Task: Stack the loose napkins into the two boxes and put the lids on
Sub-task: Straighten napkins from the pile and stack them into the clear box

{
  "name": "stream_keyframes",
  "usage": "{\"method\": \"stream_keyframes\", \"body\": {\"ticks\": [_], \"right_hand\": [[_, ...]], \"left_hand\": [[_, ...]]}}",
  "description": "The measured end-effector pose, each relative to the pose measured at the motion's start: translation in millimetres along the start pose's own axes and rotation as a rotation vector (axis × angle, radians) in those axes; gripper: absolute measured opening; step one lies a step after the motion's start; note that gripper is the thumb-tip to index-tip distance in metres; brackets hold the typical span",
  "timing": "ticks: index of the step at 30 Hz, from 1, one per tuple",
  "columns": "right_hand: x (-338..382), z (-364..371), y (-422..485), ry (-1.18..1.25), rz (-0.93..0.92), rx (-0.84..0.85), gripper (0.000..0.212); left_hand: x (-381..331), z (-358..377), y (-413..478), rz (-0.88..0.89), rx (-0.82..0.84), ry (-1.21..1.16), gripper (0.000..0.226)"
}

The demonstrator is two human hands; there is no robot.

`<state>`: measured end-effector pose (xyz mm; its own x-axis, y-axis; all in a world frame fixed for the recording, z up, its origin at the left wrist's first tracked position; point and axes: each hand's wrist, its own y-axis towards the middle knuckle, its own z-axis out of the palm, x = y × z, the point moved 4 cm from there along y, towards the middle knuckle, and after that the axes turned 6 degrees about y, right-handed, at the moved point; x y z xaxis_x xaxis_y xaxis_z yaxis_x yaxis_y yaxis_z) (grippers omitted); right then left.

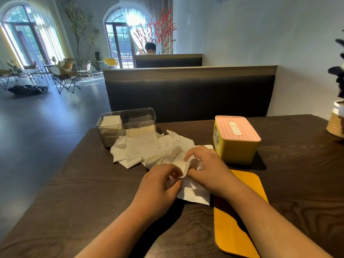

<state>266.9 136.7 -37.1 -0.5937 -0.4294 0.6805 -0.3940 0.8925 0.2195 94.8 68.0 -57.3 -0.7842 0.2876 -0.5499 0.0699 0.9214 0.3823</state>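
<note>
Closest to the person, a flat orange lid with rounded corners lies on the dark wood-grain table. Its long axis runs away from them and the right forearm crosses over it.

Just beyond, both hands meet over a crumpled white paper napkin. The left hand pinches its raised edge between thumb and curled fingers. The right hand is arched over the far side, with its fingers bent down onto the same sheet and gripping it. They look to be flattening or squaring it before it goes into a box.

Past the hands, the loose heap of white napkins spreads away to the left, touching the napkin being worked.

Behind the heap, at the table's far left edge, stands the clear plastic rectangular box. It is open-topped, with some napkins already stacked inside, and its long side faces the person. It lies ahead and to the left of the grip, so the left hand is the nearer one, and the sheet would have to be carried over the heap to reach it.

On the right, just beyond the right hand, is the yellow rectangular box, already wearing its ribbed pink lid. I'd say the orange lid is meant for the clear box.
</note>
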Motion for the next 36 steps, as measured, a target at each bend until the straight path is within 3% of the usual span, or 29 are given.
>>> {"method": "stream_keyframes", "body": {"ticks": [6, 16, 21, 23, 26, 30, 33, 36], "right_hand": [[5, -8, -4, 0.095, -0.037, -0.109, 0.012], [20, -7, -15, 0.219, -0.205, -0.122, 0.024], [17, -4, -13, 0.318, -0.11, -0.078, 0.023], [10, -7, -11, 0.339, -0.017, -0.131, 0.023], [-1, -11, -7, 0.288, 0.103, -0.243, 0.017], [-8, -8, -5, 0.21, 0.162, -0.224, 0.015], [-7, -5, -6, 0.121, 0.165, -0.17, 0.017], [-8, -5, -8, 0.024, 0.211, -0.133, 0.018]], "left_hand": [[2, -9, 0, -0.083, -0.046, -0.127, 0.013], [-2, -15, 0, -0.086, -0.018, -0.254, 0.012], [-1, -14, 0, -0.153, 0.006, -0.332, 0.012], [5, -19, 2, -0.264, -0.027, -0.486, 0.005], [14, -26, 5, -0.477, -0.066, -0.92, 0.023], [11, -32, 3, -0.707, 0.016, -1.455, 0.033], [9, -32, -2, -0.751, 0.137, -1.602, 0.04], [8, -32, -5, -0.754, 0.197, -1.599, 0.043]]}}
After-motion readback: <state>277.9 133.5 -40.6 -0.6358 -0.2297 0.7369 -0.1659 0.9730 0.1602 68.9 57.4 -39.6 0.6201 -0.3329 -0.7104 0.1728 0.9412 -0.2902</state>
